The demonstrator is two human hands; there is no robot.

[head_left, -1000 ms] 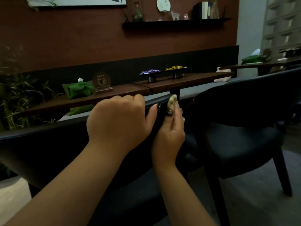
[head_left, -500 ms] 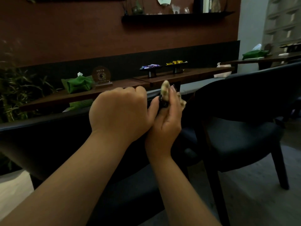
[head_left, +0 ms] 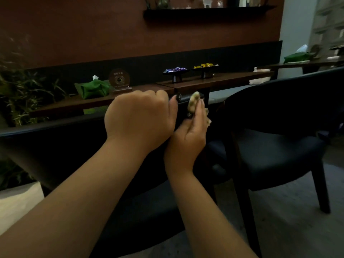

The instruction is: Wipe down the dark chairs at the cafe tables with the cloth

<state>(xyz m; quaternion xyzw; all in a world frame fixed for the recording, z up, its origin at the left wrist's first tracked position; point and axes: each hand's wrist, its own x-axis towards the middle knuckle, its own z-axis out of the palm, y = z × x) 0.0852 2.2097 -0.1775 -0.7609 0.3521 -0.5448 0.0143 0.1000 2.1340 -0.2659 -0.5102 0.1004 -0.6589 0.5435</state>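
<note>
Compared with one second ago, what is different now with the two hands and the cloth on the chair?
The right hand with the cloth went up a little at the end of the near chair's backrest, then came back down. The left hand keeps gripping the backrest's top edge. Nothing was taken or let go; the second chair and table items are unmoved.

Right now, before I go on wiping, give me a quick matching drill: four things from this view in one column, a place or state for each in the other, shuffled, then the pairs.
Things:
1. cloth
2. left hand
3. green pouch
4. second chair

Places or states:
A. on the table beside the round plaque
B. curled over the chair's top rail
C. to the right, untouched by either hand
D. bunched in the right hand

Pairs: 1-D, 2-B, 3-A, 4-C
</note>
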